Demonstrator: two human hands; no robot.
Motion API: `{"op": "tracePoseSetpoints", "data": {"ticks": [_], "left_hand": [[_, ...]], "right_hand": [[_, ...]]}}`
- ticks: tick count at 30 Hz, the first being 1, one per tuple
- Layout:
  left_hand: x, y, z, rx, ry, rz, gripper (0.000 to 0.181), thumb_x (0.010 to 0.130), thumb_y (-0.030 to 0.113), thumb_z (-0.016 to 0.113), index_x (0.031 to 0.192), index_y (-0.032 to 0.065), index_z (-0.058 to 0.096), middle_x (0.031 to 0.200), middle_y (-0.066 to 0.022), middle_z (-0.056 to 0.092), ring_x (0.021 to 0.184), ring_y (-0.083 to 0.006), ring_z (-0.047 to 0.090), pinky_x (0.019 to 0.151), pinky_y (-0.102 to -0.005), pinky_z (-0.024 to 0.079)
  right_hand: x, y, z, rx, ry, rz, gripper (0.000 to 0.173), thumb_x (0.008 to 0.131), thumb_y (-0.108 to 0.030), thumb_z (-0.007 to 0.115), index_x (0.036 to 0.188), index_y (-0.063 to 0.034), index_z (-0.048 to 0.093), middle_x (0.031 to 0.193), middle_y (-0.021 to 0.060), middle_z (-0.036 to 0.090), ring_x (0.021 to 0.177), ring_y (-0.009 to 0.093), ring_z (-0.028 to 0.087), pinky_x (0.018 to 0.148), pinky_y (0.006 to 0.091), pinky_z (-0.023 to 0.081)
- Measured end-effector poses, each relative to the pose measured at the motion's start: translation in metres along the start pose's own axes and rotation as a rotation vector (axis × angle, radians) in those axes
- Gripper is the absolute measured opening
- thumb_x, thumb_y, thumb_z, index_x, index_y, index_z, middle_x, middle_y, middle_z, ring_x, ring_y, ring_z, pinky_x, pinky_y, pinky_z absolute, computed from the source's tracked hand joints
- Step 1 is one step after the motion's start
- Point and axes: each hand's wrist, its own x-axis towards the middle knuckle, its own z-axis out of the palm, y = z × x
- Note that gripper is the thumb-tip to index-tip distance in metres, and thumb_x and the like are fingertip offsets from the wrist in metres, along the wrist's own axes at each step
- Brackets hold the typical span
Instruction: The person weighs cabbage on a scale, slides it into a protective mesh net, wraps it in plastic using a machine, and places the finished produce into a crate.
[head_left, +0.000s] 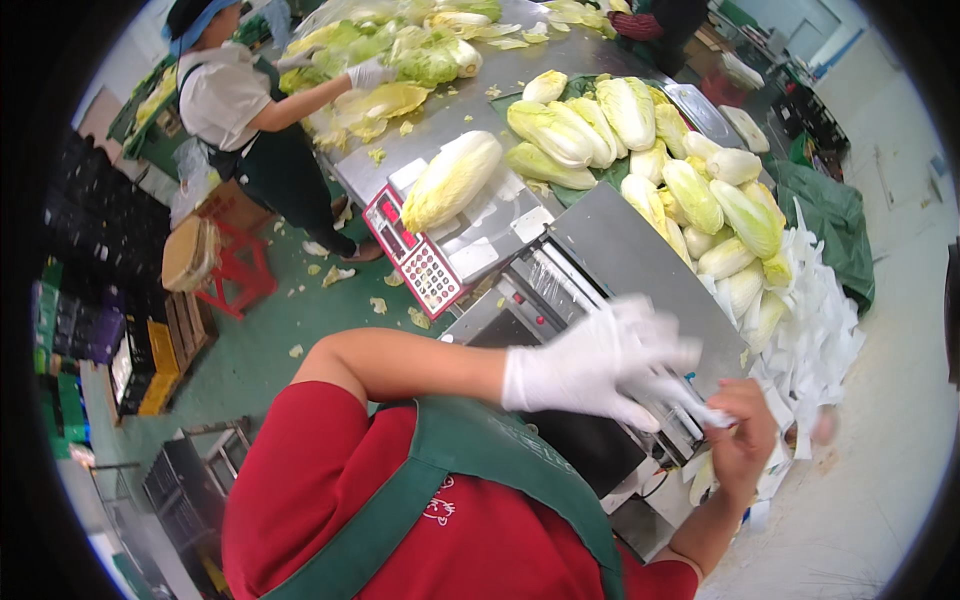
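Observation:
My left hand (600, 364), in a white glove, reaches across the wrapping machine (551, 289) and is blurred. Its fingers look partly spread. Bare, my right hand (739, 431) pinches a crumpled piece of thin white material (701, 405) that stretches towards the gloved fingers; whether the left hand also grips it is unclear. Beyond the machine, one napa cabbage (454, 180) lies on a digital scale with a red-framed keypad (431, 274). A heap of napa cabbages (682, 184) is piled to the right, partly on green cloth.
Across the metal table (517, 67), a co-worker's gloved hand (371, 73) touches leafy cabbages (427, 56). Many white strips (810, 337) hang at the table's right end. A red stool (244, 274) and black crates (112, 217) stand left. Leaf scraps litter the green floor.

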Motion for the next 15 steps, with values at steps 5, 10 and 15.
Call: {"op": "tracePoseSetpoints", "data": {"ticks": [5,10,15], "left_hand": [[-0.04,0.032,0.023,-0.307,0.061,-0.517,0.024,0.086,0.034,0.068,0.097,0.014,0.076,0.072,-0.0132,0.066,0.065,-0.0288,0.066,0.062,-0.0362,0.052],[-0.075,0.029,0.005,-0.244,0.035,-0.83,0.029,0.09,0.036,0.068,0.093,0.008,0.075,0.078,-0.0108,0.071,0.072,-0.0235,0.071,0.069,-0.0331,0.055],[-0.081,0.018,-0.036,-0.149,0.362,-0.628,0.062,0.085,0.022,0.075,0.141,0.0097,0.05,0.122,-0.0117,0.062,0.11,-0.0198,0.063,0.092,-0.0327,0.05]], "right_hand": [[0.012,-0.025,0.058,0.486,0.134,0.26,0.038,0.089,-0.028,0.066,0.114,0.0008,0.063,0.106,0.0092,0.065,0.102,0.023,0.06,0.094,0.0394,0.048],[-0.009,-0.004,0.113,0.488,-0.021,0.596,0.042,0.1,-0.036,0.055,0.113,0.0031,0.063,0.096,0.007,0.068,0.087,0.014,0.061,0.081,0.0293,0.048],[0.012,-0.01,0.126,0.192,-0.317,0.651,0.029,0.095,-0.025,0.06,0.097,0.0033,0.066,0.073,0.0045,0.063,0.065,0.011,0.055,0.059,0.032,0.044]]}}
